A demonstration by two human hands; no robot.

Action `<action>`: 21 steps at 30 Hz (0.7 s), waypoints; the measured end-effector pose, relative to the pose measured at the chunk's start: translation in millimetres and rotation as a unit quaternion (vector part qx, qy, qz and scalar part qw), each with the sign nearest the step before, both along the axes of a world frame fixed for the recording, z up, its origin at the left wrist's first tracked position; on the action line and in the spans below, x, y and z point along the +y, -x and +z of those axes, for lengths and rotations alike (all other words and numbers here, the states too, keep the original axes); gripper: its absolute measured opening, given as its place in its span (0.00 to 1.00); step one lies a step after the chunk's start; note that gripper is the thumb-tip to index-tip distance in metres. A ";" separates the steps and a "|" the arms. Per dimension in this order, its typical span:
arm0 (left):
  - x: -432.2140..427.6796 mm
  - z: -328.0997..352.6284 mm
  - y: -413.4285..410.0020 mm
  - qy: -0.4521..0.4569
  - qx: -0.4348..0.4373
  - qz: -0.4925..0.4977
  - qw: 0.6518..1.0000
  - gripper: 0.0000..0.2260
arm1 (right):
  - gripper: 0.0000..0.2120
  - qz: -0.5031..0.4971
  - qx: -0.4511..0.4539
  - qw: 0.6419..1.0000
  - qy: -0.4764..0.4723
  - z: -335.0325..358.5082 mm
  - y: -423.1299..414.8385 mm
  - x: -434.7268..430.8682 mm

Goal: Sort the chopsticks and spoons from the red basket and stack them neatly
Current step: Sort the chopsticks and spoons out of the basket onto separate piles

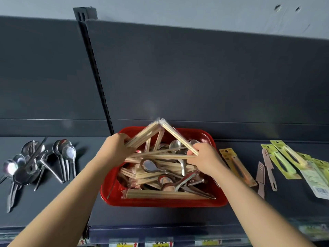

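Head view: looking down onto a dark shelf [53, 202], with two bare forearms reaching in from the lower edge.
Left grip [117, 148]: fingers curled round the near end of the left chopstick bundle [142, 136], closed tight on it.
Right grip [204, 161]: fingers and thumb pinched round the near end of the right chopstick bundle [179, 139], likewise closed on it.
Bundles: both in clear wrap, each slanting up and away from its grip, far tips meeting in a peak midway between the two grips.
Red basket [160, 202]: directly beneath and between both grips, resting on the shelf.
Basket contents: more wrapped chopsticks [160, 194] lying crosswise below the grips, mixed with metal spoons [149, 165].
Loose sticks [160, 155]: lying level between the two grips, ends near both; cannot tell which grip, if either, has hold of them.
Sorted spoons [35, 163]: heaped on the shelf well out beyond the left grip, handles fanned toward the viewer.
Carded tools [284, 157]: yellow-backed packs well beyond the right grip.
Pink knives [267, 163]: between the carded packs and the basket.
Back panel [178, 77]: dark, upright, beyond both grips.
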State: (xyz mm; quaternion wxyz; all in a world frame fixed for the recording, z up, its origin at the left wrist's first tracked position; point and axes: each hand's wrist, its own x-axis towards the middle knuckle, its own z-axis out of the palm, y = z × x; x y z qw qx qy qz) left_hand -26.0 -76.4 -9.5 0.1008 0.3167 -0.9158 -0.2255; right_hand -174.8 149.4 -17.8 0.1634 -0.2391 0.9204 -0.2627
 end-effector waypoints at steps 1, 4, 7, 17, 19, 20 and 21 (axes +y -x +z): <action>-3.1 -0.3 -2.3 -0.001 -0.004 -0.001 1.000 0.06 | 0.05 -0.006 0.018 1.000 -0.002 1.9 2.5 -0.3; -8.5 -1.2 -7.4 -0.019 -0.033 -0.007 0.999 0.06 | 0.05 -0.024 0.035 0.999 0.004 5.3 9.7 -0.6; -10.9 -2.7 -7.9 -0.034 -0.064 -0.021 0.997 0.06 | 0.04 -0.033 0.038 0.999 0.009 4.2 13.8 0.5; -4.7 9.6 -10.7 -0.086 -0.060 -0.038 0.994 0.08 | 0.04 0.006 0.021 0.999 0.039 -1.0 5.4 -19.8; -3.9 13.9 -12.7 -0.088 -0.039 -0.046 0.994 0.06 | 0.04 0.016 0.025 0.999 0.031 -2.9 2.7 -34.0; -3.4 15.8 -14.1 -0.089 -0.024 -0.047 0.995 0.05 | 0.04 0.019 0.032 0.999 0.023 -3.4 2.0 -41.4; -3.1 17.1 -15.6 -0.090 -0.010 -0.047 0.995 0.04 | 0.03 0.020 0.041 0.999 0.011 -3.3 1.8 -48.2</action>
